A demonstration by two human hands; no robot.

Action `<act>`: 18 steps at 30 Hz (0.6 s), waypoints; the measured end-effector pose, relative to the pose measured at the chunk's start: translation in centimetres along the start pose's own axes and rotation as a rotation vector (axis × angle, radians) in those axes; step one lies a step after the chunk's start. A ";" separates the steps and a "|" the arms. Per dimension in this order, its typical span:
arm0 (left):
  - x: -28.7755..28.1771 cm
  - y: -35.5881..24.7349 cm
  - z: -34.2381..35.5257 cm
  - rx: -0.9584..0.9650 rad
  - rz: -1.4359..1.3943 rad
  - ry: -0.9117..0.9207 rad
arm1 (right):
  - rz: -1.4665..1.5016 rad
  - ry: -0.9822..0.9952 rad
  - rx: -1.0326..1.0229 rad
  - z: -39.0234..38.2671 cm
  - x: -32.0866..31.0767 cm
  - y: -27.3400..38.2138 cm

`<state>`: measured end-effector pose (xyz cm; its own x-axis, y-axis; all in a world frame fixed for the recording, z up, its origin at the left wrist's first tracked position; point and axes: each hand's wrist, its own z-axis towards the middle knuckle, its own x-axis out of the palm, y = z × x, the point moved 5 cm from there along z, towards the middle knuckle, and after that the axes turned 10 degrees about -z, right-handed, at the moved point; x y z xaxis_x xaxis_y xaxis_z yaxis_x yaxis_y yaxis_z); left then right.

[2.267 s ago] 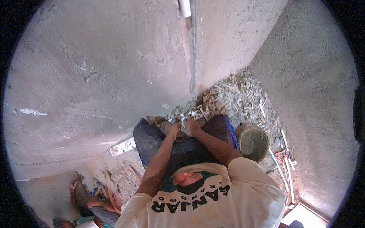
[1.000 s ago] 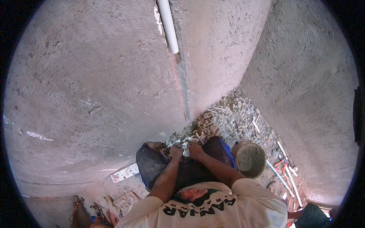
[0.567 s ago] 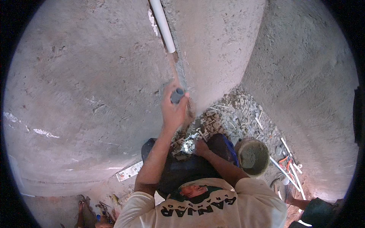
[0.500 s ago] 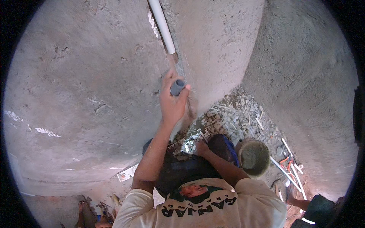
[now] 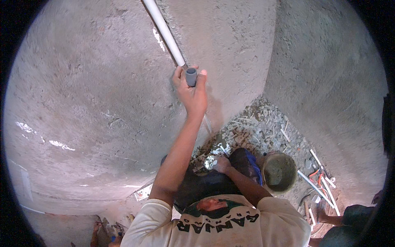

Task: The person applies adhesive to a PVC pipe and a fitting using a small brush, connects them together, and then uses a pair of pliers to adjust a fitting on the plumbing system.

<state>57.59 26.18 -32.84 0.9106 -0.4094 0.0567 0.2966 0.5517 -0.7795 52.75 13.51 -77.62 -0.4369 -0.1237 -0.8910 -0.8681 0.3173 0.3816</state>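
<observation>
My left hand [image 5: 192,95] is raised against the rough plastered wall [image 5: 103,82], its fingers and thumb closed around a short grey pipe fitting [image 5: 191,78]. The fitting sits just below the lower end of a white pipe [image 5: 164,33] set in a groove in the wall; whether the two touch I cannot tell. Down in front of my dark-clothed lap, my right hand [image 5: 223,165] is closed at a bright, shiny patch [image 5: 209,163] among bits of debris; what it holds is too small to make out.
A dirty bucket [image 5: 279,172] stands right of my legs, beside rubble [image 5: 265,121] in the wall corner. Loose white pipes [image 5: 316,187] and orange cord lie at right. A co-worker's legs [image 5: 349,218] show at lower right; another person's arm [image 5: 95,234] at lower left.
My left hand has risen from beside my right hand up along the groove to the pipe's end, carrying the grey fitting. My right hand has stayed low.
</observation>
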 end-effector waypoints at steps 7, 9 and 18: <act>1.5 0.7 0.3 -0.159 -0.415 -0.203 | 0.078 -0.078 0.122 0.3 2.6 -1.5; 1.4 0.7 0.6 -0.176 -0.423 -0.218 | 0.017 -0.048 0.107 0.6 3.2 -1.8; 2.3 0.1 0.8 -0.161 -0.767 -0.348 | 0.157 -0.212 0.144 -0.8 0.8 -1.5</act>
<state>59.92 25.87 -32.32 0.5193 -0.3662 0.7721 0.8461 0.0932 -0.5248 53.55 12.19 -78.72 -0.4907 0.1320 -0.8612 -0.7451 0.4489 0.4933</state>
